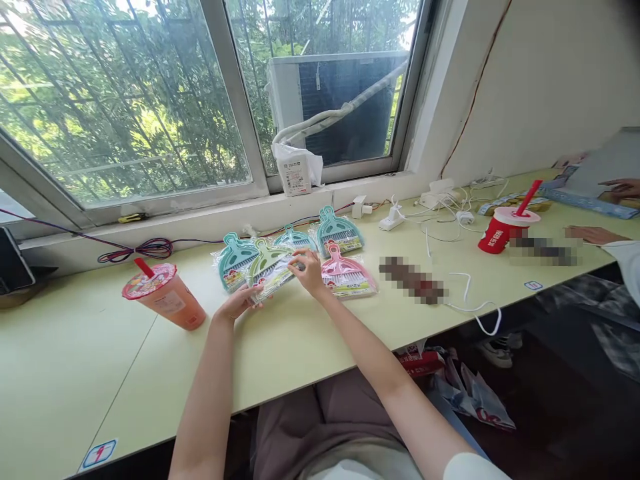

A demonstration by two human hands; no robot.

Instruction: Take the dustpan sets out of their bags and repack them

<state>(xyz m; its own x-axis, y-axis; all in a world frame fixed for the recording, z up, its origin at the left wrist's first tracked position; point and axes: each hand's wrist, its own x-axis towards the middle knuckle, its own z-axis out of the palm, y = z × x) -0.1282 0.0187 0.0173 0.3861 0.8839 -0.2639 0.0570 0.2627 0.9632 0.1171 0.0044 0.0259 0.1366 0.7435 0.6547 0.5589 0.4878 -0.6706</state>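
Between my two hands is a light green mini dustpan-and-brush set (270, 267) in clear plastic wrap, tilted above the table. My left hand (240, 303) grips its lower left corner, fingers partly hidden under it. At its upper right edge, my right hand (306, 270) pinches the wrapping with thumb and fingers. Just behind lie wrapped teal sets: one on the left (235, 257), one in the middle (295, 237), partly hidden, and one on the right (340, 233). A wrapped pink set (347, 277) lies right of my right hand.
An orange drink cup (167, 297) with a red straw stands left; a red cup (507, 230) stands right. White cables and a power strip (393, 219) run along the back. Another person's hand (595, 235) rests at far right. A tissue pack (295, 175) sits on the sill.
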